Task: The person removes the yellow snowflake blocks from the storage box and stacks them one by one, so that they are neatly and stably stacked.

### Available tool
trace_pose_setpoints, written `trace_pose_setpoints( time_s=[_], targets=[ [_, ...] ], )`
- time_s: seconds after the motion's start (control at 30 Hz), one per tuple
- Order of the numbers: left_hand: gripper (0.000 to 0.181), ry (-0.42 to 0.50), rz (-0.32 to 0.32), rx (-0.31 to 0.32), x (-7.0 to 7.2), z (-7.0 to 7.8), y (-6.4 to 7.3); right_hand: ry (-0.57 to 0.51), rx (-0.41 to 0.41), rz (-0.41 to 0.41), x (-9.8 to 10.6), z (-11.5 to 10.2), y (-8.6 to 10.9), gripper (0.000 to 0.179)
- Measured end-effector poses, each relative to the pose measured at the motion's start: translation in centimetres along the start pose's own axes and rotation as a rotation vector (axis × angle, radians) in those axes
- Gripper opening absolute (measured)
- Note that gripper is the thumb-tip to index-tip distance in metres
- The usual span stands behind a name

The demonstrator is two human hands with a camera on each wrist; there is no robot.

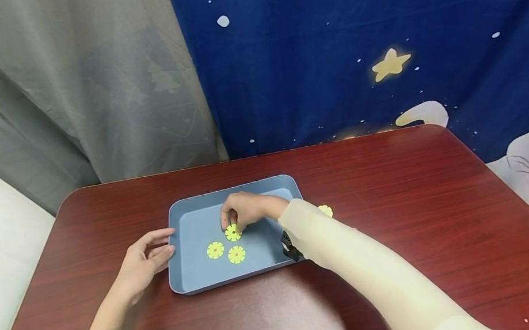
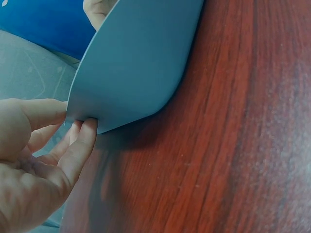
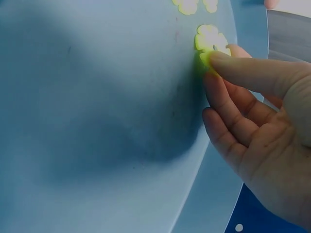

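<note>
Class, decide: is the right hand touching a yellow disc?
Touching. The right wrist view shows the right hand pinching the yellow disc, its thumb over the edge.

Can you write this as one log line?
right hand: pinches yellow flower; left hand: touches blue tray; in tray: two more flowers; table: one flower

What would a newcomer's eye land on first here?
Probably the yellow flower-shaped disc pinched in the right hand over the shallow blue rectangular tray. Two matching discs lie in it. Beyond the glossy red-brown table hangs a dark blue, star-printed fabric curtain.
</note>
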State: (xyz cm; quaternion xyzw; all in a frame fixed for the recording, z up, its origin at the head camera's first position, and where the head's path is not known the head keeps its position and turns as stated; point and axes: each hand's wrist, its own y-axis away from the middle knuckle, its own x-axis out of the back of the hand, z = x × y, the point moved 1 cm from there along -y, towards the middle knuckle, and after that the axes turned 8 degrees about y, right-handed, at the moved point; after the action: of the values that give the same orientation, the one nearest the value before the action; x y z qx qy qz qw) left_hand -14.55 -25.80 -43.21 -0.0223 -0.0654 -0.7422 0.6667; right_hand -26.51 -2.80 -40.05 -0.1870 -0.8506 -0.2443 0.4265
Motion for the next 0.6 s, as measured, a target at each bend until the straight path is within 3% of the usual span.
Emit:
trace_pose_setpoints(
  time_s=[0.6],
  targets=[
    [0.045,-0.007,0.0,0.003,-0.1,0.3,0.2,0.048,0.069,0.033,1.3,-0.6,1.0,0.02]
  ],
)
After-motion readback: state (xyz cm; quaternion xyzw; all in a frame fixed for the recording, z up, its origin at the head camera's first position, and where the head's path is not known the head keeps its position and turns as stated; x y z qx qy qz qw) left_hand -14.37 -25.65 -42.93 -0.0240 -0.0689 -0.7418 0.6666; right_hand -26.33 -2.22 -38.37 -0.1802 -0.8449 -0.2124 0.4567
